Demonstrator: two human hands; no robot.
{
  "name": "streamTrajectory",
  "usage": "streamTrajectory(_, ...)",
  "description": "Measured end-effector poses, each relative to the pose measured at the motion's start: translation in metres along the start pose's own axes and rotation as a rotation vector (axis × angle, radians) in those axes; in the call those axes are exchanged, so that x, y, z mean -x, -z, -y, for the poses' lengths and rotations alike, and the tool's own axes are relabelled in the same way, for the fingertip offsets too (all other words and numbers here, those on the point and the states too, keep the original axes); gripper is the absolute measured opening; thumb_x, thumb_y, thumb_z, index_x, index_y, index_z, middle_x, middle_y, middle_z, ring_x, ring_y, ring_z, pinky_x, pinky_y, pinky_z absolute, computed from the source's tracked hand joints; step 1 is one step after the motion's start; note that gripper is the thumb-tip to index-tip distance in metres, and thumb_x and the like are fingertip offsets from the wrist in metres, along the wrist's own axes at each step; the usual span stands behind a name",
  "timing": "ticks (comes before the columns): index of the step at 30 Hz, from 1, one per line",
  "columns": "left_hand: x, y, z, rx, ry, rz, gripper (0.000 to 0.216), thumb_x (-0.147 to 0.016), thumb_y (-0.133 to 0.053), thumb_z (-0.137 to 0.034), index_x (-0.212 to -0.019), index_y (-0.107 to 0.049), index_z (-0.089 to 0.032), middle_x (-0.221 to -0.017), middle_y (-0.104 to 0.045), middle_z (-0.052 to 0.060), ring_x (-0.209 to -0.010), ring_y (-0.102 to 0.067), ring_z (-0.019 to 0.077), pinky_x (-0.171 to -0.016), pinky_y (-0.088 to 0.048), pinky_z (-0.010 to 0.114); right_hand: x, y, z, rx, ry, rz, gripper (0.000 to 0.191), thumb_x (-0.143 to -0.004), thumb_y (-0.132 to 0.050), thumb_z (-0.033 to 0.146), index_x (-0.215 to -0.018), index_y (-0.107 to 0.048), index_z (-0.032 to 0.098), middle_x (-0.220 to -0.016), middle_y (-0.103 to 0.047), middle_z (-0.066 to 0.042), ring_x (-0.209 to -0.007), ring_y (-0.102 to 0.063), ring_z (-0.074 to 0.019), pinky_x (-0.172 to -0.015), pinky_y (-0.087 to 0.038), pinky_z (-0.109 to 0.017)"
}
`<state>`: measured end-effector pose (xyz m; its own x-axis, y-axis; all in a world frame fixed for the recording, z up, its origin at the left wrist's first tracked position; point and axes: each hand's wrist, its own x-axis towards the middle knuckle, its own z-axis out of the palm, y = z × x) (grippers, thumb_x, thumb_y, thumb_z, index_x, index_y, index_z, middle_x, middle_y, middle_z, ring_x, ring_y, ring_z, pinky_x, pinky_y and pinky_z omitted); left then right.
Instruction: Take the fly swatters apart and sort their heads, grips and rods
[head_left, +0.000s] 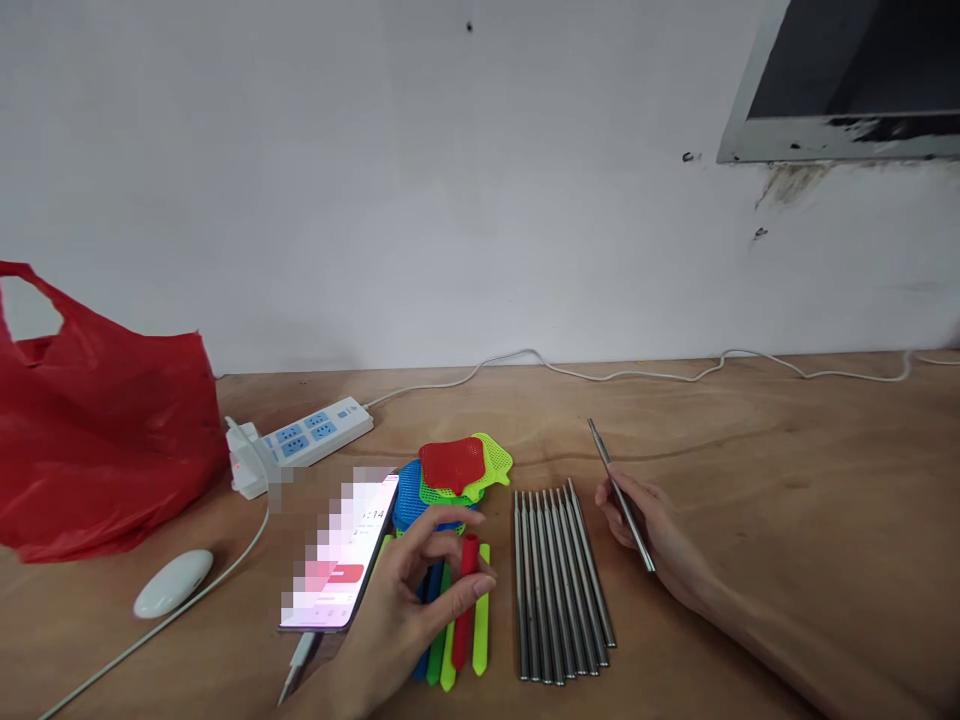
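My left hand (pixel 412 590) is at the lower middle, its thumb across a red plastic handle (pixel 463 635) and its other fingers curled behind it. The handle is tilted, top end up, among blue, green and yellow-green handles (pixel 481 625). Part of that row is hidden behind my hand. Just beyond lie mesh fly swatter heads, a red one (pixel 453 464) on top of yellow-green, green and blue ones (pixel 409 497). My right hand (pixel 649 520) grips a slim metal rod (pixel 630 515) slantwise above the table. Several similar metal rods (pixel 559 590) lie side by side between my hands.
To the left, a lit phone (pixel 352 550) with a cable plugged in lies near a white mouse-shaped object (pixel 174 583). Behind are a power strip (pixel 315 430) and a red plastic bag (pixel 112 430). A white cord (pixel 622 376) runs along the wall on the wooden table (pixel 810 500).
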<state>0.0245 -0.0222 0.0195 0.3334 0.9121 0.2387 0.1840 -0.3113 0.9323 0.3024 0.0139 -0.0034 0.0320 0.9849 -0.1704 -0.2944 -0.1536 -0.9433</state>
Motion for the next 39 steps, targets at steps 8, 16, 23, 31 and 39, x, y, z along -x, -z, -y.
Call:
streamTrajectory(8, -0.004, 0.0, -0.003, 0.029, 0.08, 0.007, 0.024, -0.087, -0.069, -0.043, -0.096, -0.075, -0.021, -0.086, -0.075, 0.004, -0.089, -0.071, 0.0253, -0.079, -0.057, 0.035, 0.007, -0.007, 0.009, -0.113, -0.008, 0.041, 0.04, -0.07, -0.082, 0.053, -0.081, -0.063, 0.019, -0.055, -0.043, 0.008, -0.043, -0.031, -0.0046, -0.039, -0.021, -0.018)
streamTrajectory(16, -0.002, -0.004, -0.01, -0.336, -0.026, 0.083, 0.042, -0.098, -0.047, -0.051, -0.084, -0.075, -0.023, -0.07, -0.066, 0.0, -0.061, -0.057, 0.0159, -0.057, -0.048, 0.025, 0.013, -0.007, 0.009, -0.114, -0.107, 0.2, 0.037, -0.059, -0.092, 0.04, -0.079, -0.07, 0.018, -0.057, -0.052, 0.005, -0.048, -0.042, -0.0059, -0.042, -0.033, -0.017)
streamTrajectory(23, 0.0, -0.006, -0.012, -0.498, -0.026, 0.145, 0.04, -0.1, -0.045, -0.048, -0.079, -0.069, -0.022, -0.068, -0.063, -0.001, -0.066, -0.058, 0.0169, -0.062, -0.045, 0.026, 0.018, -0.005, 0.011, -0.124, -0.214, 0.379, 0.036, -0.079, -0.071, 0.053, -0.088, -0.074, 0.018, -0.07, -0.065, -0.003, -0.06, -0.056, -0.0127, -0.048, -0.042, -0.02)
streamTrajectory(31, 0.002, -0.005, -0.014, -0.502, -0.016, 0.152, 0.038, -0.099, -0.045, -0.048, -0.083, -0.069, -0.023, -0.073, -0.067, -0.001, -0.068, -0.059, 0.0175, -0.063, -0.045, 0.027, 0.017, -0.009, 0.007, -0.126, -0.143, 0.458, 0.032, -0.081, -0.076, 0.047, -0.082, -0.059, 0.02, -0.07, -0.072, -0.004, -0.054, -0.059, -0.011, -0.046, -0.041, -0.017)
streamTrajectory(39, -0.001, -0.006, -0.009, -0.51, -0.013, 0.159, 0.038, -0.1, -0.045, -0.046, -0.081, -0.068, -0.022, -0.069, -0.064, -0.001, -0.064, -0.056, 0.0164, -0.061, -0.043, 0.026, 0.014, 0.002, 0.005, -0.113, -0.033, 0.405, 0.022, -0.076, -0.084, 0.035, -0.083, -0.073, 0.017, -0.064, -0.067, 0.0, -0.055, -0.056, -0.0075, -0.047, -0.042, -0.014)
